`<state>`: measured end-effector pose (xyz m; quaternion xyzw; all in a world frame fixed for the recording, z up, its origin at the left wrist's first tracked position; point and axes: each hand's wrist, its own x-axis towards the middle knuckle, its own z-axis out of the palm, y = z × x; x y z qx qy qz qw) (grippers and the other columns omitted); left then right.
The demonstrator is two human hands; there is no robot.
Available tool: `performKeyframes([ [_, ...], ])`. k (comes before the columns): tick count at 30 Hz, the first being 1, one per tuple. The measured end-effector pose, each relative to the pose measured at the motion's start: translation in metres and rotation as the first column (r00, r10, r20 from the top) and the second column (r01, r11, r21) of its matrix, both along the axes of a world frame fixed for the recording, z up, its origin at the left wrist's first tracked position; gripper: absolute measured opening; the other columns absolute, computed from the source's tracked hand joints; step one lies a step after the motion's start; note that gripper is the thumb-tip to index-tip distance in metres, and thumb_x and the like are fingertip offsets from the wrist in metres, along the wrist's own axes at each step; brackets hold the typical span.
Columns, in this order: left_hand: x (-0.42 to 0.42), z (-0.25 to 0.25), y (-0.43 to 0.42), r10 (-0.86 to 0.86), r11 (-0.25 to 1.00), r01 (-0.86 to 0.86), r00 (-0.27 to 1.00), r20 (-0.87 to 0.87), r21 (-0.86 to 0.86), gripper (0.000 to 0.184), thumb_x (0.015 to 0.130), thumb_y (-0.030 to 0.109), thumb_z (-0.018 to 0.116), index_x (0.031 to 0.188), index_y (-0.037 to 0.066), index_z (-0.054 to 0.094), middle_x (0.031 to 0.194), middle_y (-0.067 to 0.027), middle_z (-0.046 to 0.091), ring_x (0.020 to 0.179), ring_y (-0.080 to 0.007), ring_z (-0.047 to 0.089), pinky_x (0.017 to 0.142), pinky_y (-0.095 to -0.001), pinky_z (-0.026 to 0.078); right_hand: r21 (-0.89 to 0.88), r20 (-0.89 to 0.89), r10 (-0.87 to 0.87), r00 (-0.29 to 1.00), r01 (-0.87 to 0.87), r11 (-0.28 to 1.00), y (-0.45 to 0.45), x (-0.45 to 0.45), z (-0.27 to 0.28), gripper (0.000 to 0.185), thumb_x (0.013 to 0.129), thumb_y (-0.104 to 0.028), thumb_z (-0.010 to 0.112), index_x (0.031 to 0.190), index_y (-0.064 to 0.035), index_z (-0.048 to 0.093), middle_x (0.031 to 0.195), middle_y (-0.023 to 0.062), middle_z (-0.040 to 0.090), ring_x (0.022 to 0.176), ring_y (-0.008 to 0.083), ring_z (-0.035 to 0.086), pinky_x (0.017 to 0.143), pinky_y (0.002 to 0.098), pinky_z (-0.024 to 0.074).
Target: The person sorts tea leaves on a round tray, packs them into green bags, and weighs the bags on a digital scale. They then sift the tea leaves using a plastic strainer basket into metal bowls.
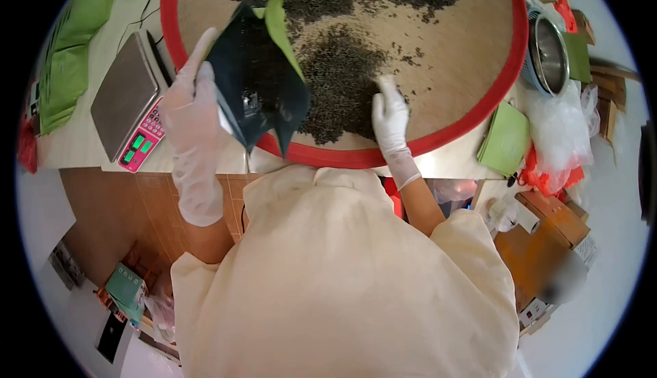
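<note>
My left hand (189, 107), in a loose clear plastic glove, grips a dark green pouch (250, 80) by its left side. The pouch is tilted, with its bright green lining (276, 25) showing at the top; its contents are hard to make out. My right hand (391, 114), in a white glove, rests at the right edge of a heap of dark dried leaves, like loose tea (339, 80). Its fingers point away from me, the thumb apart, and no object shows in them. The heap lies in a large round tray with a red rim (472, 114).
A digital scale (126, 94) with a pink keypad stands left of the tray. Green pouches (65, 90) lie at the far left, and more green packets (505, 138) at the right. Metal bowls (549, 56), clear plastic bags (561, 128) and cardboard boxes (554, 217) crowd the right side.
</note>
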<state>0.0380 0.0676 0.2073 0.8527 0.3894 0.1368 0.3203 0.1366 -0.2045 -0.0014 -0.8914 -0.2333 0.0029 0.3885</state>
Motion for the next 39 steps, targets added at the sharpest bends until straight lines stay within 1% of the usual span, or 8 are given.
performKeyframes([
  [3,-0.004,-0.002,0.008,0.057,0.997,-0.057,0.998,0.0,-0.049,0.037,0.094,0.013,0.047,0.127,0.025,0.058,0.065,0.0039,0.046,0.059,-0.0037,0.036,0.055,-0.0205,0.035,-0.364,0.153,-0.237,0.959,0.278,0.889,-0.053,0.01,-0.035,0.042,0.087,-0.016,0.054,0.125,0.0001,0.051,0.13,0.0254,0.049,0.119,0.0386,0.048,0.102,0.0441,0.0376],
  [10,-0.01,-0.009,0.025,0.09,0.995,-0.086,0.993,0.08,-0.044,0.035,0.094,0.014,0.047,0.128,0.018,0.058,0.073,0.0032,0.054,0.064,-0.0043,0.041,0.063,-0.0195,0.038,-0.124,-0.075,0.058,0.995,-0.067,0.99,0.015,-0.046,-0.042,0.064,0.084,-0.029,0.062,0.136,-0.0005,0.038,0.143,0.0255,0.031,0.132,0.0424,0.029,0.111,0.0477,0.0219],
  [17,-0.013,-0.003,0.021,0.088,0.995,-0.08,0.984,0.155,-0.055,0.035,0.095,0.012,0.046,0.127,0.014,0.058,0.094,-0.0003,0.065,0.081,-0.0051,0.05,0.078,-0.0197,0.041,-0.243,-0.043,0.694,0.719,-0.681,0.691,0.056,-0.054,0.005,0.092,0.069,-0.052,0.071,0.142,-0.0107,0.033,0.146,0.0204,0.028,0.135,0.0381,0.026,0.112,0.0511,0.0182],
  [23,-0.018,-0.006,0.028,0.155,0.974,-0.119,0.971,0.183,-0.192,0.034,0.094,0.01,0.047,0.126,0.009,0.058,0.1,-0.0005,0.065,0.085,-0.0053,0.052,0.081,-0.0183,0.04,-0.497,0.004,0.689,0.725,-0.596,0.631,0.094,-0.01,0.014,0.099,0.061,-0.06,0.072,0.143,-0.0199,0.032,0.145,0.02,0.029,0.132,0.0417,0.029,0.106,0.0591,0.0226],
  [28,-0.02,0.0,0.029,0.138,0.986,-0.119,0.976,0.17,-0.117,0.034,0.094,0.011,0.048,0.126,0.006,0.058,0.096,-0.0004,0.065,0.084,-0.0042,0.051,0.08,-0.0179,0.04,-0.446,-0.004,0.71,0.704,-0.637,0.629,0.091,-0.015,-0.007,0.08,0.064,-0.044,0.076,0.133,-0.0169,0.045,0.127,0.0152,0.047,0.104,0.0306,0.053,0.08,0.0427,0.0454],
  [32,-0.022,-0.006,0.033,0.151,0.983,-0.132,0.977,0.153,-0.126,0.034,0.094,0.012,0.049,0.126,0.006,0.057,0.094,-0.0002,0.065,0.083,-0.005,0.051,0.08,-0.0193,0.041,-0.422,-0.076,0.627,0.775,-0.595,0.684,0.078,-0.033,-0.009,0.073,0.061,-0.03,0.079,0.127,-0.0176,0.05,0.117,0.0103,0.052,0.096,0.0265,0.055,0.076,0.0389,0.0483],
  [36,-0.015,-0.005,0.027,0.148,0.983,-0.127,0.976,0.161,-0.134,0.034,0.094,0.015,0.05,0.126,0.012,0.058,0.092,0.0007,0.064,0.079,-0.0049,0.05,0.077,-0.0192,0.041,-0.086,-0.292,0.37,0.882,-0.409,0.908,0.069,-0.033,0.0,0.052,0.064,-0.02,0.076,0.114,-0.015,0.061,0.11,0.0103,0.056,0.094,0.0269,0.059,0.077,0.0368,0.0503],
  [39,-0.012,-0.002,0.027,0.139,0.988,-0.131,0.986,0.097,-0.086,0.034,0.093,0.014,0.049,0.126,0.017,0.059,0.091,0.0009,0.064,0.079,-0.0057,0.05,0.077,-0.0198,0.04,0.384,-0.633,0.28,0.721,-0.021,0.923,0.062,-0.028,-0.019,0.037,0.073,0.003,0.064,0.108,-0.0068,0.064,0.093,0.0063,0.063,0.079,0.015,0.062,0.071,0.0249,0.0501],
])
